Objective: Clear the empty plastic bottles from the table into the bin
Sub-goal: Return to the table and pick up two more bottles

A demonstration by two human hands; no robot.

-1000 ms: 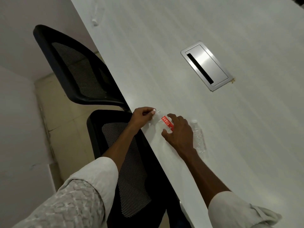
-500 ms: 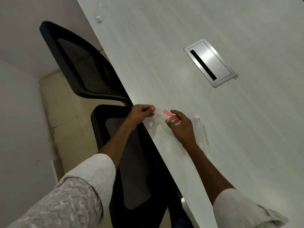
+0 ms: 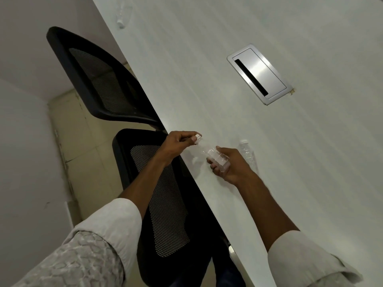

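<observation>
— Bottles: where are they lying?

— One clear bottle (image 3: 214, 158) is being held over the near edge of the white counter (image 3: 207, 79). The right hand (image 3: 230, 165) is wrapping its grip around the body, and the left hand (image 3: 178, 142) is pinching the white cap (image 3: 198, 138) between its fingertips.

— Is any writing showing on it?

— A pale label is facing up, but nothing on it is reading clearly.

— And the others?

— A second bottle (image 3: 247, 154) is lying on its side on the counter, just beside the right hand, with a white cap and no readable label. A third bottle (image 3: 122, 15) is lying at the far edge of the counter, too blurred to read.

— What else is sitting nearby?

— A silver cable hatch (image 3: 259, 73) is sitting flush in the counter, and two black mesh chairs (image 3: 165, 193) are standing along the counter's edge.
</observation>
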